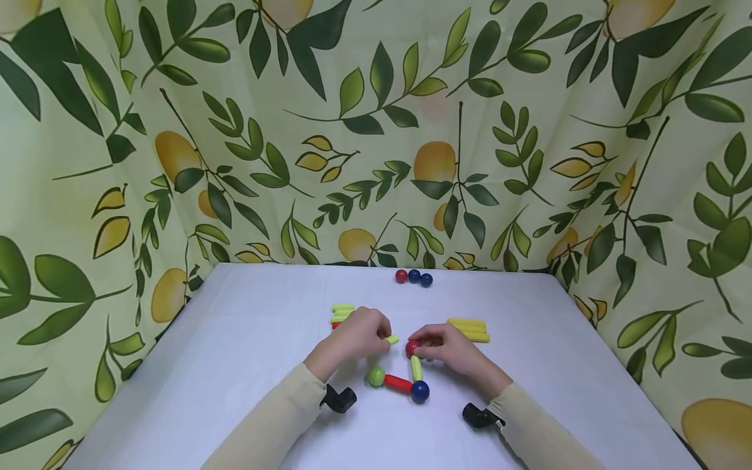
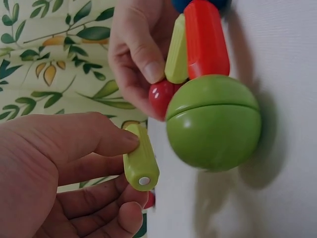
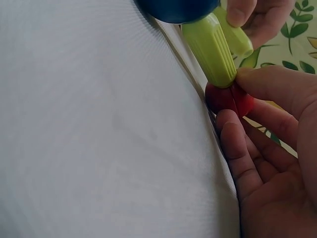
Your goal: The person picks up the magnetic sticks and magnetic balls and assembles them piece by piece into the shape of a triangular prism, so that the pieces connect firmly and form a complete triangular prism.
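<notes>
In my left hand (image 1: 362, 334) I pinch a light green magnetic rod (image 2: 140, 157) between thumb and fingers, a pale round disc showing in its end. My right hand (image 1: 449, 349) grips a red ball (image 3: 230, 99) that meets the end of another light green rod (image 3: 210, 49). That rod runs to a blue ball (image 1: 420, 391). From the blue ball a red rod (image 1: 398, 384) leads left to a green ball (image 1: 376, 376), so the joined pieces form an open-sided shape on the table. The rod in my left hand is apart from the green ball.
Behind my left hand lie several light green rods (image 1: 343, 312) and a partly hidden red one. Yellow rods (image 1: 468, 325) sit beyond my right hand. Near the far edge of the white table (image 1: 282, 294) rest a red ball (image 1: 401, 276) and two blue balls (image 1: 414, 276). Leaf-patterned cloth surrounds it.
</notes>
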The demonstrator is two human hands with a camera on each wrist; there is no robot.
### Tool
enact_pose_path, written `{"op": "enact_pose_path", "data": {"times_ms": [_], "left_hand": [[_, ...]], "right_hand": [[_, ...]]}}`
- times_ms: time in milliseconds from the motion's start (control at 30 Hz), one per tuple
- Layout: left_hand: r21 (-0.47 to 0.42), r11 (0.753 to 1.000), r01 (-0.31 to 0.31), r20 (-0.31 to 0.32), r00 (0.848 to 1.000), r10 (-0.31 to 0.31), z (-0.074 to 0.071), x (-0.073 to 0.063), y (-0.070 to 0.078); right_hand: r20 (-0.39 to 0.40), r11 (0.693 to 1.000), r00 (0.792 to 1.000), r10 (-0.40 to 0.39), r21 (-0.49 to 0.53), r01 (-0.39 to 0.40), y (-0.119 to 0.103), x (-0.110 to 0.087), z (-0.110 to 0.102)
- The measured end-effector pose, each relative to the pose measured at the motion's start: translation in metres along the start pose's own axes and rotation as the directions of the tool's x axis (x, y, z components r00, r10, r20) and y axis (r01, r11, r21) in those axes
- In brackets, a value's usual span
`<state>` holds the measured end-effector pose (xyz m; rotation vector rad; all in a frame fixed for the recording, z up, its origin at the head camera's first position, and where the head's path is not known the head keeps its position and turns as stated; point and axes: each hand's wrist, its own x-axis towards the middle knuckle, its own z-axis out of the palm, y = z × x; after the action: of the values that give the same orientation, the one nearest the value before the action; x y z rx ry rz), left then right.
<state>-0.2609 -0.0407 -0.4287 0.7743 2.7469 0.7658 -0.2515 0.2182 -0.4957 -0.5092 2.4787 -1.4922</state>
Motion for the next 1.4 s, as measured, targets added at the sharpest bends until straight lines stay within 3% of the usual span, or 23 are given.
{"op": "enact_pose_path", "data": {"times_ms": [333, 667, 967, 1100, 1233, 1400], "left_hand": [[-0.007, 1.0, -0.014, 0.029, 0.999, 0.014, 0.015, 0.002, 0.002], [-0.045, 0.998, 0.049, 0.055, 0.997, -0.046, 0.026, 0.002, 0.012], [-0.04, 0.998, 0.052, 0.051, 0.997, -0.05, 0.029, 0.003, 0.015], [-0.04, 0.997, 0.062, 0.056, 0.997, -0.06, 0.025, 0.001, 0.013], [0.008, 0.998, 0.055, 0.065, 0.996, -0.055, 0.01, -0.006, 0.01], [0.122, 0.989, 0.082, 0.144, 0.985, -0.099, -0.006, -0.021, 0.008]], "right_hand": [[0.013, 1.0, 1.0, 0.019, 0.014, -0.02, -0.001, 0.0, -0.001], [0.012, 1.0, 1.0, -0.003, 0.014, 0.003, -0.001, 0.0, -0.003], [0.006, 1.0, 1.0, 0.008, 0.001, -0.008, -0.001, 0.0, -0.004], [0.007, 1.0, 1.0, 0.01, 0.01, -0.01, 0.001, 0.0, -0.003], [0.012, 1.0, 1.0, 0.003, 0.023, -0.003, 0.002, 0.001, -0.002], [0.009, 1.0, 1.0, -0.005, 0.011, 0.004, 0.002, 0.001, -0.003]]}}
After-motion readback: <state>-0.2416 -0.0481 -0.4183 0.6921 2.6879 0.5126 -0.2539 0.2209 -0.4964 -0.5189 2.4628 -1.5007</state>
